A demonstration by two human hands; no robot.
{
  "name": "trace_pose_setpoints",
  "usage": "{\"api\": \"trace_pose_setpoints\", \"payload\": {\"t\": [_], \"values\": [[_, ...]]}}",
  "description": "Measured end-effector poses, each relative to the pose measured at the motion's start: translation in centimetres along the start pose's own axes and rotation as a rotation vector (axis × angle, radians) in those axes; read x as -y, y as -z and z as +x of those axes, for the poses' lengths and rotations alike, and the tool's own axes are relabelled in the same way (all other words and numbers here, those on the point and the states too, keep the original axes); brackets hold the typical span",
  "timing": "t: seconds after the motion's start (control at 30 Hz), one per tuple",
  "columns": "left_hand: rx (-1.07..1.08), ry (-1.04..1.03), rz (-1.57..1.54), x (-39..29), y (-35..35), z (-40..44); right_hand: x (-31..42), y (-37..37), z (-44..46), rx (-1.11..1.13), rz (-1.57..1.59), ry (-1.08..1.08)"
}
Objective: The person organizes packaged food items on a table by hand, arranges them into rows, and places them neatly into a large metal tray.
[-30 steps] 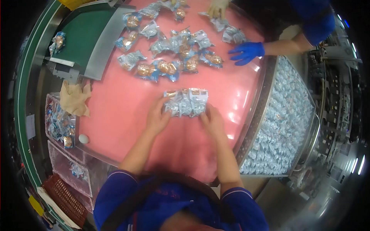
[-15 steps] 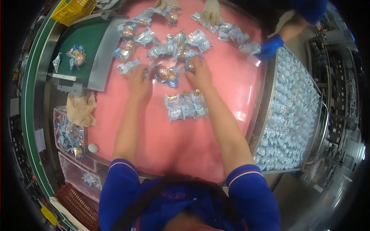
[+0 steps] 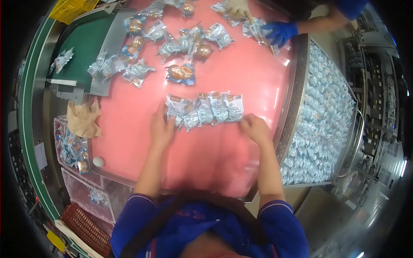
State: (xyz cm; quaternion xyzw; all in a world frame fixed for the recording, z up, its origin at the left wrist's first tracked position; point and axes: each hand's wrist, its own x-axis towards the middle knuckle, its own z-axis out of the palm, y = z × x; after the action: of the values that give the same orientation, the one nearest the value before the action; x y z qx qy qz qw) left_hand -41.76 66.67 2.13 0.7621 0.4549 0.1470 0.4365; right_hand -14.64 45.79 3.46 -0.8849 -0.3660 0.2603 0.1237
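Observation:
Several sealed plastic food packets lie side by side in a row on the pink work surface, printed sides up. My left hand is closed on the leftmost packet, its thumb over the lower edge. At the other end, my right hand pinches the lower corner of the rightmost packet. Just beyond the row lies a packet showing brown, round contents. More loose packets are scattered farther up the surface.
A metal tray full of packets stands at the right. A co-worker's blue-gloved hand and a light-gloved hand handle packets at the far side. At left are a green belt, a tan glove and a clear bin.
Both hands have come back toward me from the loose packets to the row, which is now longer. Some packets have shifted left, onto the metal edge. The blue-gloved hand has moved inward.

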Motion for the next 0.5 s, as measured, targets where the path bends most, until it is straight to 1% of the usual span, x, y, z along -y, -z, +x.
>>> {"api": "trace_pose_setpoints", "payload": {"t": [0.07,0.1,0.2,0.23,0.27,0.3,0.33,0.37,0.43,0.5], "values": [[-0.021,0.056,-0.185,1.2,-1.0,-0.1,1.5,2.7,0.9,0.039,-0.222,-0.016],[-0.033,0.087,-0.278,1.8,-1.5,-0.3,2.7,3.7,1.5,-0.008,-0.141,0.045],[-0.030,0.047,-0.219,2.0,-1.1,-0.8,6.8,4.6,3.6,-0.108,0.155,0.242],[-0.010,0.039,-0.208,2.0,-1.0,-1.0,9.1,4.0,4.7,-0.088,0.268,0.329],[0.001,-0.013,-0.148,1.8,-0.9,-1.1,11.4,3.1,5.9,-0.072,0.380,0.413],[0.015,-0.069,-0.088,1.5,-0.9,-1.2,13.5,2.0,7.3,-0.048,0.399,0.523],[0.030,-0.128,-0.027,1.3,-0.9,-1.2,15.9,0.9,8.8,0.002,0.396,0.548],[-0.007,-0.159,0.031,1.4,-1.2,-1.3,17.9,-0.7,10.1,-0.096,0.406,0.600],[-0.059,-0.238,0.142,1.9,-2.2,-1.5,20.2,-4.6,13.6,-0.155,0.241,0.636],[-0.111,-0.281,0.185,0.5,-2.3,-2.0,20.6,-7.8,15.2,-0.147,0.132,0.548]]}}
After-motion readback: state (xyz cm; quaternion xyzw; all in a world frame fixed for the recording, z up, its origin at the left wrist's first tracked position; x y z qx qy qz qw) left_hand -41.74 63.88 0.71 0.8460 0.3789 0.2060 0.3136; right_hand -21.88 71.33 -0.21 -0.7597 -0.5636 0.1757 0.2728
